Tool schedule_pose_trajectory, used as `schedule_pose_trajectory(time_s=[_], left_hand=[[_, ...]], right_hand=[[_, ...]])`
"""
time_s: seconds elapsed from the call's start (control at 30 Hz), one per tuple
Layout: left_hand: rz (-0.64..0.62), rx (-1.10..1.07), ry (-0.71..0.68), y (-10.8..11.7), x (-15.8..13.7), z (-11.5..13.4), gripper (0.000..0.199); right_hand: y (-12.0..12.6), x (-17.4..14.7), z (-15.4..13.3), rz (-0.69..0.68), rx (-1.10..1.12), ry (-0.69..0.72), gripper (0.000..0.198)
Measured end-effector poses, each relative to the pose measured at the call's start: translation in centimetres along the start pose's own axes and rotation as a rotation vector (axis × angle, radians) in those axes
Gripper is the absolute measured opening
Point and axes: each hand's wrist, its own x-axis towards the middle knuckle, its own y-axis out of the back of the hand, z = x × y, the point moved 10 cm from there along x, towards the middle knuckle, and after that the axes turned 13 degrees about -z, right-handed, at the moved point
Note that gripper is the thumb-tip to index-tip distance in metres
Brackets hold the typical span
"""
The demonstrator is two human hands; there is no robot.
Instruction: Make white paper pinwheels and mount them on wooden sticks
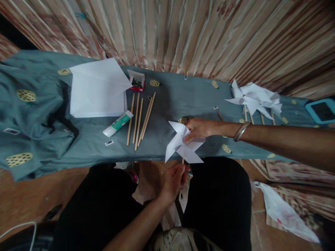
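A white paper pinwheel (174, 143) is at the table's front edge, its blades facing up. My right hand (196, 129) reaches in from the right and is closed on it, thumb on top near the centre and fingers behind the blades. Below, my left hand (175, 181) is wrapped round the pinwheel's thin wooden stick (180, 193), which runs down between my knees. Part of the stick is hidden by that hand. Several finished-looking pinwheels (252, 97) on sticks lie in a heap at the right of the table.
On the left lies a stack of white paper (96, 94). Next to it are a glue stick (117, 123), several loose wooden sticks (138, 122) and an open red box (136, 82) of small dark metal pieces. A blue-cased device (320, 111) rests at the far right. A curtain (170, 38) hangs behind.
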Motion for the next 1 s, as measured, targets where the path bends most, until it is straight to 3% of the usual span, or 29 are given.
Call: schedule_pose_trajectory(time_s=[0.53, 0.8, 1.0], left_hand=[[-0.049, 0.012, -0.060, -0.2, 0.3, 0.2, 0.054], [-0.079, 0.028, -0.085, -0.5, 0.1, 0.5, 0.056], [-0.091, 0.014, -0.081, -0.5, 0.2, 0.4, 0.057]], right_hand=[[-0.1, -1.3, 0.9, 0.151, 0.065, -0.156, 0.027], [0.0, -1.9, 1.2, 0.263, 0.059, -0.161, 0.033], [0.1, -1.0, 1.2, 0.166, 0.081, -0.119, 0.030]])
